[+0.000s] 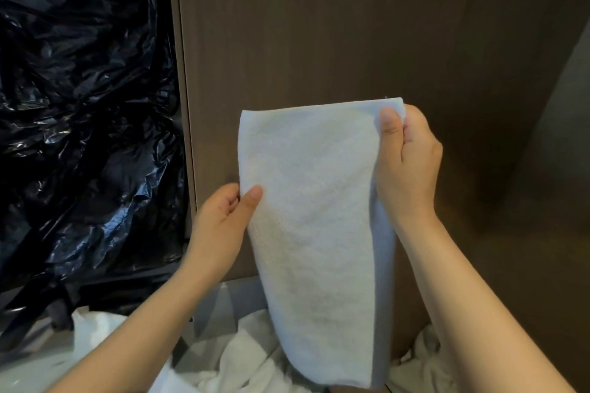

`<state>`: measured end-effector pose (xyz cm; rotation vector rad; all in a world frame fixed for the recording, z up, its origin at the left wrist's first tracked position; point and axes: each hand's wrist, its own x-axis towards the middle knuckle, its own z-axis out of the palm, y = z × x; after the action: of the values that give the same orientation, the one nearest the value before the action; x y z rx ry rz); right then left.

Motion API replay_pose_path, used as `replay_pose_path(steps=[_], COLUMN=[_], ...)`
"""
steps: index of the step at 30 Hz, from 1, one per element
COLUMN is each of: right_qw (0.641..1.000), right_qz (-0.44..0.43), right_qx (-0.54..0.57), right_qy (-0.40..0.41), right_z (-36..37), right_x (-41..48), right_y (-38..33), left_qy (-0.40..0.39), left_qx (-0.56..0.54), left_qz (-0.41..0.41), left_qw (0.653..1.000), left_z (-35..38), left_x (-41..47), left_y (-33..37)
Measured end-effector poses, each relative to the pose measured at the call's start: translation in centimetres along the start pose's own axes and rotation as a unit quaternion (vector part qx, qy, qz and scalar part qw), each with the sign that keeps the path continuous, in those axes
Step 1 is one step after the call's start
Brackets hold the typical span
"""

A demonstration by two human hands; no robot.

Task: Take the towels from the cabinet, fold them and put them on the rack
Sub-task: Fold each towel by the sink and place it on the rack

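A white towel (pixel 313 217), folded into a long strip, hangs upright in front of a dark brown cabinet door (pixel 335 25). My right hand (pixel 405 156) pinches its top right corner between thumb and fingers. My left hand (pixel 223 220) pinches the towel's left edge partway down, thumb on the front. The towel's lower end reaches down over a loose heap of white towels (pixel 242 357) at the bottom of the view.
A large crumpled black plastic bag (pixel 83 112) fills the open space to the left of the door. A grey wall or panel (pixel 562 143) shows at the right edge.
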<state>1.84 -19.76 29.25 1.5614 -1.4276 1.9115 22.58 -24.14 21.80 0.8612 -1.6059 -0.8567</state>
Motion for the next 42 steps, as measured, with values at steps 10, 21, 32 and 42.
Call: replay_pose_path(steps=[10, 21, 32, 42], right_qw=[0.993, 0.981, 0.989, 0.993], right_qz=[0.009, 0.190, 0.086, 0.017], right_qx=[-0.116, 0.020, 0.117, 0.031], right_qy=[-0.020, -0.042, -0.027, -0.112], right_z=[-5.1, -10.3, -16.9, -23.5], right_x=[1.0, -0.7, -3.4, 0.8], right_y=[1.5, -4.7, -11.9, -12.8], left_qy=[0.133, 0.028, -0.057, -0.075], left_qx=[0.136, 0.017, 0.093, 0.118], left_qz=[0.184, 0.140, 0.301, 0.370], left_qw=[0.964, 0.990, 0.947, 0.919], left_z=[2.1, -0.7, -2.4, 0.6], left_x=[0.5, -4.5, -9.3, -8.0], left_y=[2.8, 6.7, 12.9, 19.8])
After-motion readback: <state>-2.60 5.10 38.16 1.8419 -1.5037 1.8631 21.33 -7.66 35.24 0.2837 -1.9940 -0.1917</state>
